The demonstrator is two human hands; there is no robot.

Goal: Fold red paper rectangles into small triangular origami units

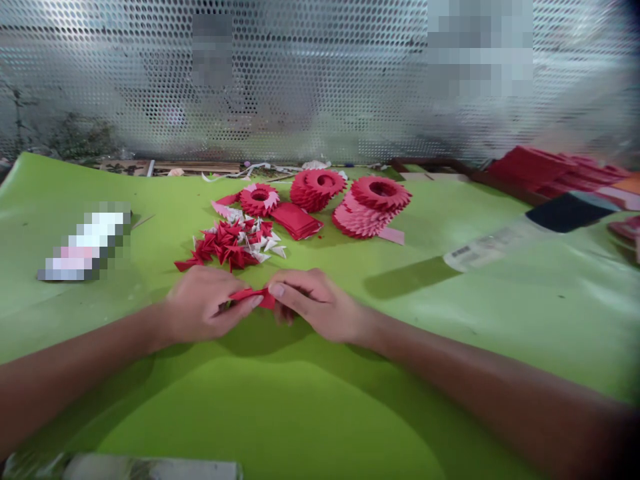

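Observation:
A small folded piece of red paper (269,301) is pinched between both hands above the green table. My left hand (203,303) grips its left end, and my right hand (320,300) holds its right end between thumb and fingers. Just beyond the hands lies a loose heap of red and white folded paper pieces (230,243). Behind that heap sits a small red and pink paper ring (259,199). A stack of red paper slips (296,221) lies to its right. Two taller ring stacks of folded paper stand farther back, one red (316,190), one red over pink (367,217).
The green sheet (280,413) covers the table. A bottle with a dark cap (500,243) lies at the right, near red paper bundles (555,170). A blurred-out flat object (85,243) lies at the left. A perforated metal panel (300,80) rises behind.

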